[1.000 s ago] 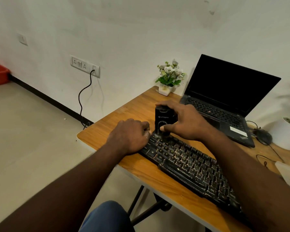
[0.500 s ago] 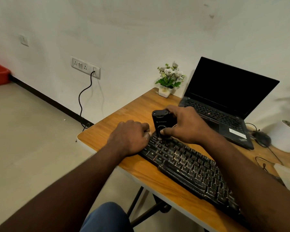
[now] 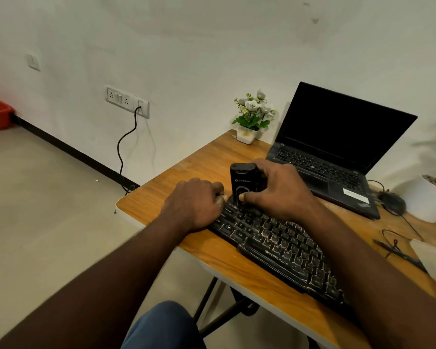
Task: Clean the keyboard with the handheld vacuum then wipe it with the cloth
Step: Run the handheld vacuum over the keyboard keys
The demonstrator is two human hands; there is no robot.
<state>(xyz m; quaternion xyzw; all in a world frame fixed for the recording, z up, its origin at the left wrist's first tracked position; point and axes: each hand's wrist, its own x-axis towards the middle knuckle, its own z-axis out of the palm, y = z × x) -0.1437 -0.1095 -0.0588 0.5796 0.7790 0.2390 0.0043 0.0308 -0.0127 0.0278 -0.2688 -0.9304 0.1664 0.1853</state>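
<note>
Here the right hand (image 3: 277, 187) grasps the handheld vacuum (image 3: 242, 181), which stands upright on the keyboard (image 3: 282, 245) with the thumb on its near face and the fingers (image 3: 260, 164) behind. The left hand (image 3: 196, 202) rests curled just left of it, and I cannot tell if it grips anything.

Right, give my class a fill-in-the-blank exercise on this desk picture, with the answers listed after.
1. The right hand grips the handheld vacuum, whose lower end stands on the ____.
2. The name printed on the front edge of the keyboard reads ____.
3. Behind it, the laptop has its lid ____.
4. The white pot at the far corner of the table holds ____.

Missing words: keyboard; ZEBRONICS; open; flowers.
</note>
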